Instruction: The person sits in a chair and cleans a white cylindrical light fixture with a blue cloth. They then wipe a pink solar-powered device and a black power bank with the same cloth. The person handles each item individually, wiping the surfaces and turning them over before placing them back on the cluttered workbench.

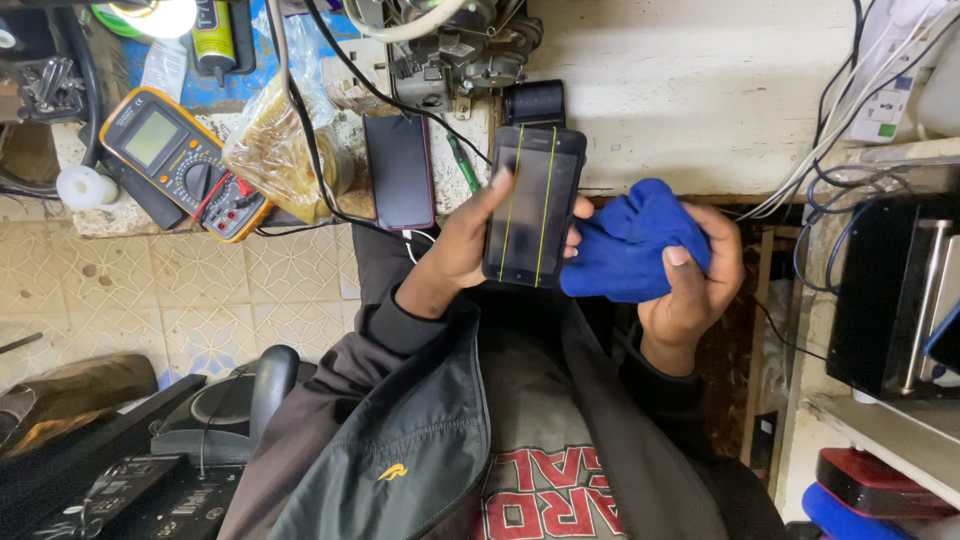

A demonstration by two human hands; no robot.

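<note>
While viewed from above the lap, shows a left hand [455, 250] closed around a black phone [533, 205], thumb laid along the near long edge and fingertips curling round the far edge, so a full grip on the handset with no slack showing. Holds the phone in the air, just short of the pale worktop [700, 90], screen up and dark, crossed by two thin yellowish lines running lengthwise. Points the phone's long axis away from the body, top end toward the worktop's edge, nearly straight with a slight lean. Shows a right hand [695, 290] bunched tight on a blue cloth [625, 250], thumb pressed on top, fingers buried underneath, nothing loose in that grip either. Places the cloth directly to the right of the phone, level with its lower half, meeting its right edge or very nearly; cannot quite tell which, since the left fingertips sit at that seam. Leaves the right hand and its cloth side-on to the screen, across the short axis, with the left hand acting as the support. Finds, further off on the worktop, a second dark phone [399, 170] lying flat, an orange-edged multimeter [180, 160], a clear plastic bag [275, 140], and a tangle of cables [840, 130] at the right.
</note>
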